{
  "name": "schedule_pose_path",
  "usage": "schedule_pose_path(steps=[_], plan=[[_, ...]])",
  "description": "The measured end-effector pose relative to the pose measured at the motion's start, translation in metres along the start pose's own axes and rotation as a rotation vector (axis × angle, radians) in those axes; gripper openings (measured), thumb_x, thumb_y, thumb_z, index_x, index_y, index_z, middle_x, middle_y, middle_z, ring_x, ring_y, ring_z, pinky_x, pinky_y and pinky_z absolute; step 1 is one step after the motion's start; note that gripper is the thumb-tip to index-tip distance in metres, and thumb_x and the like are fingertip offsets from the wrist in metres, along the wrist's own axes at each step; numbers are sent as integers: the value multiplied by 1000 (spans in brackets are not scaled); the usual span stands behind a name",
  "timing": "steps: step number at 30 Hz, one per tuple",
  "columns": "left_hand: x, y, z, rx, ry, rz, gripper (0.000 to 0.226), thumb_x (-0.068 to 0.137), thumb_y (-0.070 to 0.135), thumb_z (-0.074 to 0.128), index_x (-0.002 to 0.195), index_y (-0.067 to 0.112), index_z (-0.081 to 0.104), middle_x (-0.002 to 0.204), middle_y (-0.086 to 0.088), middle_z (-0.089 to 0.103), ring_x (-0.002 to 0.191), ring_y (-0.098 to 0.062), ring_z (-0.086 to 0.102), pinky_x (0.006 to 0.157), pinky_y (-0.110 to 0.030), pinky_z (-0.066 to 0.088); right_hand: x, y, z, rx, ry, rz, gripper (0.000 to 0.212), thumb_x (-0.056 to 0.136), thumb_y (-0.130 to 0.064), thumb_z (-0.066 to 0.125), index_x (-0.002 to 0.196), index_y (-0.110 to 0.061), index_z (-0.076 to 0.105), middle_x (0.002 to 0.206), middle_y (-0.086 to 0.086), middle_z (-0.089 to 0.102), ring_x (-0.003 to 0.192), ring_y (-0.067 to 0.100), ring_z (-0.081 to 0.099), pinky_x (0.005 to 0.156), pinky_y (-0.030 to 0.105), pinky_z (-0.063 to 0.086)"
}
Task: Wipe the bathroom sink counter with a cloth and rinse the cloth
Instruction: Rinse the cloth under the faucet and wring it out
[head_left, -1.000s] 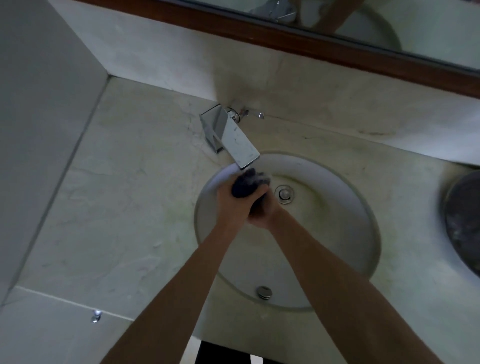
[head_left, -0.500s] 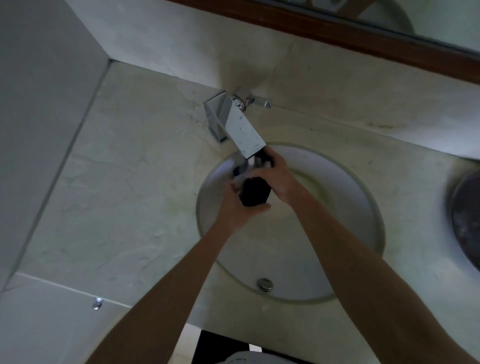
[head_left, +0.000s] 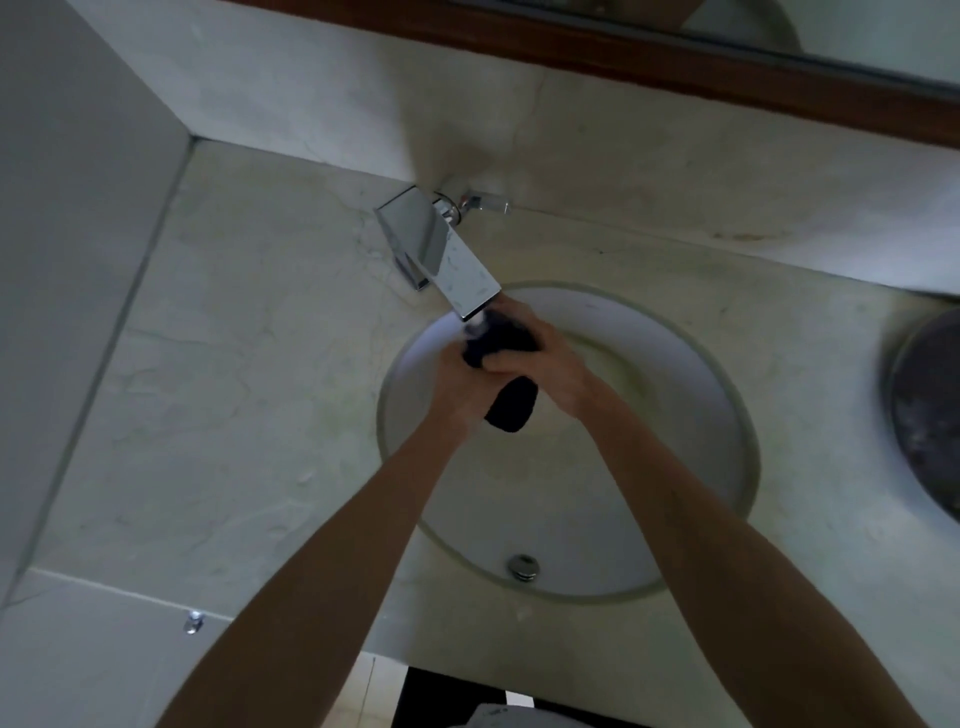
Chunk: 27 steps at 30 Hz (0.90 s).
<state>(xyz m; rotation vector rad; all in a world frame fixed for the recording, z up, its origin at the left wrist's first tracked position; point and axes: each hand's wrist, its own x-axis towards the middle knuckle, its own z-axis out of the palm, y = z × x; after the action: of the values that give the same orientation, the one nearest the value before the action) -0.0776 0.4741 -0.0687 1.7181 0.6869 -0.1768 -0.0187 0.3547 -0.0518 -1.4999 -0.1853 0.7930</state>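
Observation:
A dark cloth (head_left: 511, 402) is bunched between both hands over the round white sink basin (head_left: 685, 499). Its upper end sits right under the spout of the chrome faucet (head_left: 452, 265), where a bit of water shows. My left hand (head_left: 457, 387) grips the cloth from the left. My right hand (head_left: 545, 364) wraps over it from the right. A lower end of the cloth hangs out below the hands. The pale marble counter (head_left: 249, 395) surrounds the basin.
A dark round dish (head_left: 930, 415) sits on the counter at the right edge. The faucet handle (head_left: 483, 202) is by the back wall. A wood-framed mirror (head_left: 675, 57) runs along the top. A grey wall (head_left: 67, 234) closes the left side. The overflow hole (head_left: 523, 566) is at the basin's near side.
Both hands have shifted on the cloth under the spout. The right hand moved over the top of the cloth, and a cloth end now hangs below the hands.

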Motion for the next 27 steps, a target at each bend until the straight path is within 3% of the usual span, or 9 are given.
schedule_pose_path(steps=[2,5,9,12,14,17,20,25,27], plan=[[5,2,1,-61,54,-34,31,79,16,85,105,11,68,96,8,71,86,-5,70,74,-15,56,2,5,-8,322,-46,76,57,81,-16,65,137,-15,53,139,5,58,127,17,56,110,35,43],[14,3,0,-60,48,-67,37,72,29,85,95,9,64,88,5,70,82,-7,70,84,-31,60,5,26,-8,376,233,189,42,91,-31,59,133,-25,58,139,-7,60,130,11,53,114,36,36],[9,11,2,-93,124,-70,36,75,20,88,101,11,64,89,10,69,73,10,65,66,-11,51,11,52,13,340,527,619,47,98,-54,50,131,-21,57,130,-9,56,113,14,56,95,37,45],[0,16,10,-139,262,-82,36,71,22,88,92,25,59,84,13,65,69,10,63,68,-17,52,14,56,31,732,301,846,58,90,-67,47,122,-20,61,122,1,65,115,27,59,99,45,46],[-5,20,15,-178,309,-93,45,65,30,89,91,34,54,88,15,65,80,2,66,75,-25,55,21,54,41,1002,230,739,54,95,-57,46,116,-13,68,113,11,73,108,29,64,94,40,49],[-13,19,7,-132,366,-76,40,70,16,87,95,29,60,90,20,61,95,-10,67,83,-27,53,38,46,49,873,290,674,42,101,-35,44,126,-4,59,119,16,66,113,30,60,107,38,43],[-19,8,-4,-59,349,53,50,65,24,80,112,16,64,105,6,69,102,-11,67,92,-37,57,56,70,42,609,304,635,28,105,-17,41,123,-3,57,112,14,61,113,34,60,84,28,57],[-26,4,-11,5,414,135,49,72,27,89,114,20,64,101,12,69,95,-2,65,87,-29,57,55,33,44,471,336,666,32,102,-30,55,84,-5,65,77,9,71,72,24,62,51,27,56],[-25,3,-11,-4,401,129,44,74,31,89,110,28,64,99,17,69,93,1,66,83,-21,56,55,37,38,277,409,694,39,96,-40,63,79,-5,64,79,14,70,70,27,63,57,34,59]])
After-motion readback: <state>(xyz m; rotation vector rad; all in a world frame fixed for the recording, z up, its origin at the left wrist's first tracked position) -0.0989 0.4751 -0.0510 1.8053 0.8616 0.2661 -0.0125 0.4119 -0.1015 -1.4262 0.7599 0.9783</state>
